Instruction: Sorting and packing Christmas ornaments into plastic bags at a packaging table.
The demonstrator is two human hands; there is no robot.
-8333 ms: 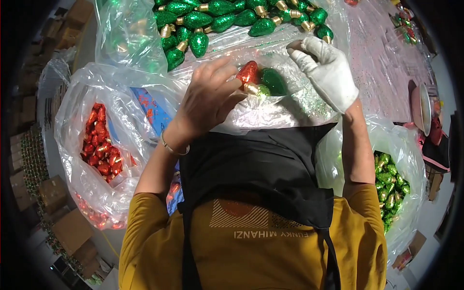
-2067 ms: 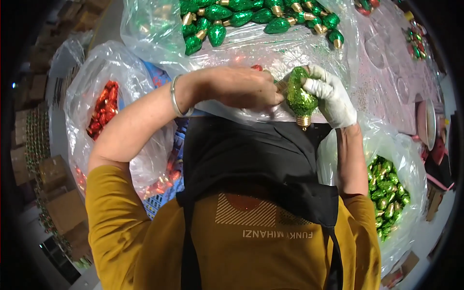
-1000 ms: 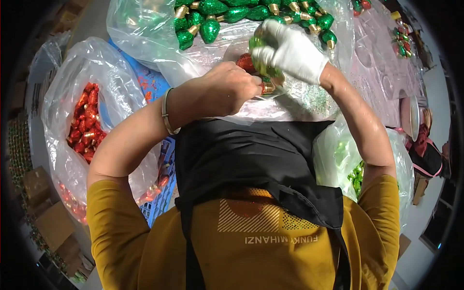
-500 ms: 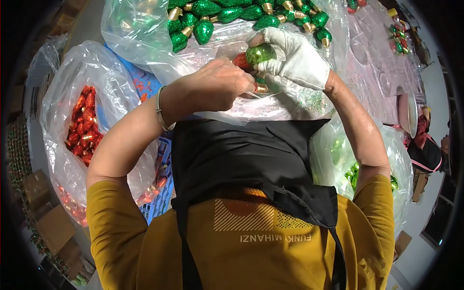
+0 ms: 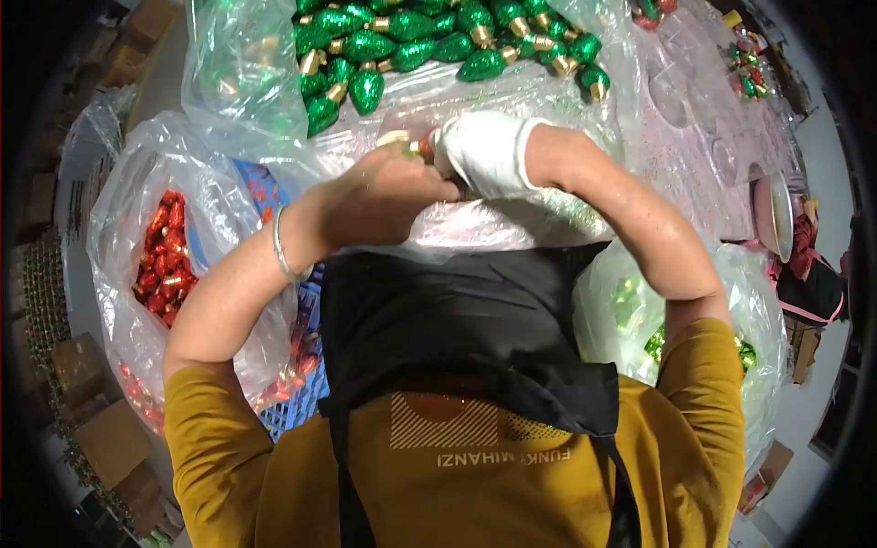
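My left hand (image 5: 388, 196) is bare, with a bangle at its wrist, and its fingers are curled closed. My right hand (image 5: 484, 155), in a white glove, is closed and pressed against the left over the plastic-covered table. A red and gold bit of a bulb-shaped ornament (image 5: 425, 144) peeks out between the two hands. The gloved fingers and the left hand's back hide the rest, so what the left fingers pinch cannot be made out. Beyond the hands lie several glittery green bulb-shaped ornaments (image 5: 411, 55) with gold caps.
A clear plastic bag (image 5: 119, 228) of red ornaments (image 5: 166, 260) stands at my left, by a blue plastic basket (image 5: 306, 384). At my right is another clear bag (image 5: 607, 310) with shiny green ornaments (image 5: 656, 342). A pale basin (image 5: 776, 219) stands farther right.
My gloved right hand has turned and come down and left against my left hand. The green and red ornaments seen in it before are now mostly hidden. My left hand has shifted slightly left and down.
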